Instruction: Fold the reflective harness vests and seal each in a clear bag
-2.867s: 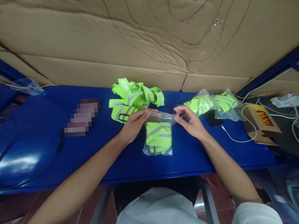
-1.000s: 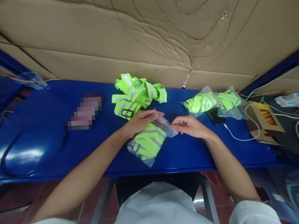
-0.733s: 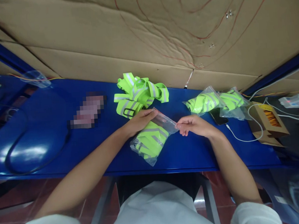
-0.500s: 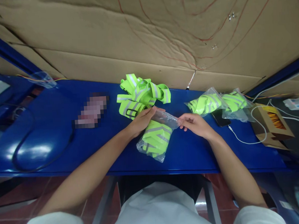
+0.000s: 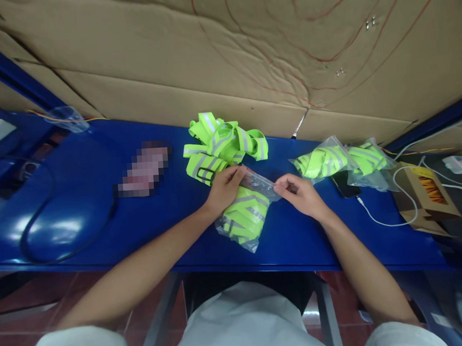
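Observation:
A clear zip bag (image 5: 260, 183) lies on the blue table, its top edge toward the cardboard wall. Inside it is a folded neon-yellow reflective strap (image 5: 246, 214) with grey stripes. My left hand (image 5: 227, 186) pinches the left end of the bag's top edge. At the right end of that edge, the fingertips of my right hand (image 5: 298, 191) are closed on the plastic. Just beyond my left hand sits a loose heap of the same reflective strap (image 5: 225, 142), with a black buckle (image 5: 205, 173) at its near side.
Two filled bags (image 5: 324, 159) rest at the right, beside a black phone (image 5: 345, 184) on a white cable. A brown cardboard box (image 5: 426, 195) stands farther right. A blurred-out pinkish item (image 5: 143, 170), a clear cup (image 5: 67, 119) and a black cable (image 5: 26, 227) are at the left.
My left hand's fingers have curled closer over the bag's top edge, and my right hand keeps its pinch. The whole view has shifted slightly.

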Action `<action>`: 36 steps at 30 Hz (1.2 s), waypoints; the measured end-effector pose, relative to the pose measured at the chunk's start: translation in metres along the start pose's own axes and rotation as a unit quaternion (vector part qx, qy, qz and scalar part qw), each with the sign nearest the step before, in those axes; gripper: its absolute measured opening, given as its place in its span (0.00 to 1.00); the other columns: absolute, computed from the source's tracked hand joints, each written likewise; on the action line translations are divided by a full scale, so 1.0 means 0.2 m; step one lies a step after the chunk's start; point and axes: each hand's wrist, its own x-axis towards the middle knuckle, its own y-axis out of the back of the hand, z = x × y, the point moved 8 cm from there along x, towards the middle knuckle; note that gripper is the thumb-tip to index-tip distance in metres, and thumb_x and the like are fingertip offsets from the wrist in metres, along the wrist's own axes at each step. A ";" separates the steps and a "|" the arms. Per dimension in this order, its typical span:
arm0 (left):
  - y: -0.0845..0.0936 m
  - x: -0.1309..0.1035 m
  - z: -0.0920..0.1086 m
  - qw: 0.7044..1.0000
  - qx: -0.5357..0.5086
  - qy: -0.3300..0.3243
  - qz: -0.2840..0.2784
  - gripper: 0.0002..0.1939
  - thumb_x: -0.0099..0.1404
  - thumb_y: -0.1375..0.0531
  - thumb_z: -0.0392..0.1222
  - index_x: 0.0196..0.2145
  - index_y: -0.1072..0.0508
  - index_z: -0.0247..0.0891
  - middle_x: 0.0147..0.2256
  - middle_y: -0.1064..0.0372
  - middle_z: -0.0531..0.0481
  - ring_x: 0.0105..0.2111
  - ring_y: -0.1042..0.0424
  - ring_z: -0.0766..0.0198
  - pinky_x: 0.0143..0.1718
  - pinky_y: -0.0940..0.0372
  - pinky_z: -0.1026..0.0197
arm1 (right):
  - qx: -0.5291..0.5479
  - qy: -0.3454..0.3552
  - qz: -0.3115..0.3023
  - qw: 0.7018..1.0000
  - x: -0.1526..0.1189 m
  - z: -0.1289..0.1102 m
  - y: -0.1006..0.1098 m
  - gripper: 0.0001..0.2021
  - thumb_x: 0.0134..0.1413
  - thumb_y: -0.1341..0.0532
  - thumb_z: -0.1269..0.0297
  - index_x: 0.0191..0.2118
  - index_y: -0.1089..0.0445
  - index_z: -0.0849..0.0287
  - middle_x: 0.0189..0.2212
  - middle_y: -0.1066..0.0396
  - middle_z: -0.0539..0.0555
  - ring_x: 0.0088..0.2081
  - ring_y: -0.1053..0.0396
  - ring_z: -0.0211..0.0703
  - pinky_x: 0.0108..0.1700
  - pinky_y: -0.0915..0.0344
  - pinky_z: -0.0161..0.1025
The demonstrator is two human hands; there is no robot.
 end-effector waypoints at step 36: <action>-0.10 -0.03 0.04 0.994 0.010 -0.051 -0.094 0.19 0.71 0.39 0.55 0.38 0.20 0.35 0.36 0.23 0.49 0.37 0.27 0.62 0.42 0.33 0.63 | -0.025 0.029 -0.008 0.999 -0.02 -0.07 -0.08 0.14 0.69 0.43 0.52 0.38 0.34 0.57 0.28 0.35 0.47 0.28 0.39 0.36 0.32 0.43 0.36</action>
